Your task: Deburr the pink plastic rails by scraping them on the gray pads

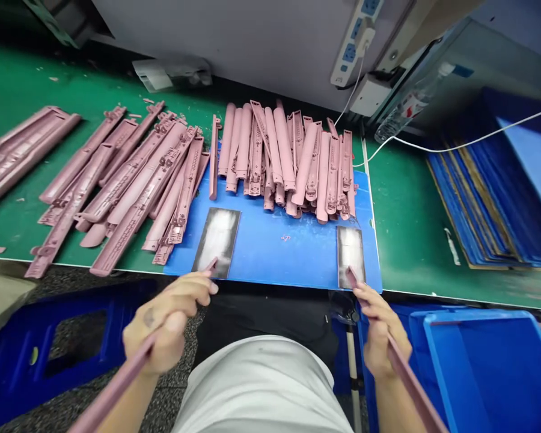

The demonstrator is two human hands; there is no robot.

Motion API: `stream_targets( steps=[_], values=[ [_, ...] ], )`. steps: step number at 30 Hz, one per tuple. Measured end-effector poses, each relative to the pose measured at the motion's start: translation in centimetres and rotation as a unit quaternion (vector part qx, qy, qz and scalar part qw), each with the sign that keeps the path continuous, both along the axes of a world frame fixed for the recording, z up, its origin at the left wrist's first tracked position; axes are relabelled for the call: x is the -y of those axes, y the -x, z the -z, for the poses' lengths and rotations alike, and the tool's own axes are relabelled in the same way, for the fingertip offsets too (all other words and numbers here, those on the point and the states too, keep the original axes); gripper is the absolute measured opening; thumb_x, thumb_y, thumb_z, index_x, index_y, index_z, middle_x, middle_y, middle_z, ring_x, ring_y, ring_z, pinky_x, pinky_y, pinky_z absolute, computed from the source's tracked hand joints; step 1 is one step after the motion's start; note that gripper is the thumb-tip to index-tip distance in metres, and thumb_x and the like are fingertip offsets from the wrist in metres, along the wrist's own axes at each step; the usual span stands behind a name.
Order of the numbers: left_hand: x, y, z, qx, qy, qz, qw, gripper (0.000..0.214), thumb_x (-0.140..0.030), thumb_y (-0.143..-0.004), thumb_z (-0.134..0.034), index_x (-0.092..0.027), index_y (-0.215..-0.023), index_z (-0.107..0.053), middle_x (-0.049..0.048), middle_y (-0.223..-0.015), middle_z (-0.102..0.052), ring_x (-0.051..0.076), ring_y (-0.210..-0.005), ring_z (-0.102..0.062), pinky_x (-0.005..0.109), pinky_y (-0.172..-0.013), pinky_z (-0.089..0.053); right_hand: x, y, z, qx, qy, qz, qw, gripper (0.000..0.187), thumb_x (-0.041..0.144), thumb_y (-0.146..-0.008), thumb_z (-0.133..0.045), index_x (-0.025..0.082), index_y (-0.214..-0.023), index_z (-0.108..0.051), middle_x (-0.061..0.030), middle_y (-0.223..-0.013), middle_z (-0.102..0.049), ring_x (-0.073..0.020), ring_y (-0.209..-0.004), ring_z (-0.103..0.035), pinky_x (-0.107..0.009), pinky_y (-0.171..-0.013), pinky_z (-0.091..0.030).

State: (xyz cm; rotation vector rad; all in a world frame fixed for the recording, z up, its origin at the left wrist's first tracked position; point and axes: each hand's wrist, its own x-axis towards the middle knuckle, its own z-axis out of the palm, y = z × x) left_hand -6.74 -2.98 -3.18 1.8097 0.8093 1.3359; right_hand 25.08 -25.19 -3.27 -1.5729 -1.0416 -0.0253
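My left hand [165,325] is closed around a long pink plastic strip [112,388], which runs back past my wrist toward the lower left. The strip's far tip lies over a dark pad with a whitened middle [217,237] at the table's front edge. In my right hand [381,334], also closed, is a second long pink plastic strip [412,385] reaching down to the lower right. Its tip is over a smaller dark pad with a whitened surface [350,252]. Whether either tip touches its pad I cannot tell. Both pads lie on a blue sheet [279,252].
Pink plastic parts [282,150] are heaped on the sheet's back half, and more pink parts [139,174] lie to the left on the green table [401,222]. Blue boards [482,198] are stacked at right. A bottle [408,108], white cable [469,146] and blue bin [496,319] are also there.
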Motion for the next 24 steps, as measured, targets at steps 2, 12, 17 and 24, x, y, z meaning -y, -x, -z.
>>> stream_targets(
  steps=[2,12,17,24],
  values=[
    [-1.2,-0.2,-0.9,0.055,-0.048,-0.051,0.996,0.028,-0.050,-0.095,-0.059,-0.038,-0.079,-0.079,0.0035,-0.078,-0.078,0.040,-0.073,-0.077,0.070,-0.070,-0.066,0.2,-1.8,-1.2,0.006,-0.037,-0.005,0.999,0.026,0.042,-0.115,-0.058,0.029,-0.102,-0.077,-0.0118,-0.111,-0.086,-0.0400,-0.113,-0.085,-0.072,-0.100,-0.069],
    [-17.5,-22.8,-10.8,-0.333,-0.293,0.098,0.891,0.026,-0.020,-0.112,-0.076,-0.016,-0.132,-0.091,0.0163,-0.115,-0.088,0.035,-0.114,-0.086,0.043,-0.092,-0.066,-26.8,-16.5,-8.3,0.248,0.127,-0.087,0.956,0.045,0.072,-0.108,-0.076,0.029,-0.115,-0.087,-0.0068,-0.097,-0.071,-0.0252,-0.086,-0.059,-0.045,-0.090,-0.054],
    [-18.9,-25.3,-11.3,-0.473,-0.264,0.102,0.834,0.044,-0.012,-0.123,-0.049,-0.014,-0.151,-0.083,0.0191,-0.130,-0.086,0.033,-0.131,-0.083,0.043,-0.101,-0.060,-33.5,-18.3,-7.2,0.281,0.186,-0.172,0.926,0.039,0.068,-0.094,-0.088,0.030,-0.096,-0.085,-0.0028,-0.078,-0.061,-0.0219,-0.070,-0.043,-0.058,-0.094,-0.055],
    [-9.3,-8.2,-5.3,-0.285,-0.275,0.038,0.917,0.041,-0.021,-0.121,-0.059,-0.022,-0.158,-0.077,0.0149,-0.140,-0.083,0.028,-0.128,-0.081,0.045,-0.109,-0.063,-28.8,-13.1,-8.7,0.331,0.168,-0.080,0.925,0.037,0.059,-0.101,-0.061,0.048,-0.127,-0.084,-0.0143,-0.106,-0.081,-0.0446,-0.104,-0.077,-0.083,-0.107,-0.053]
  ],
)
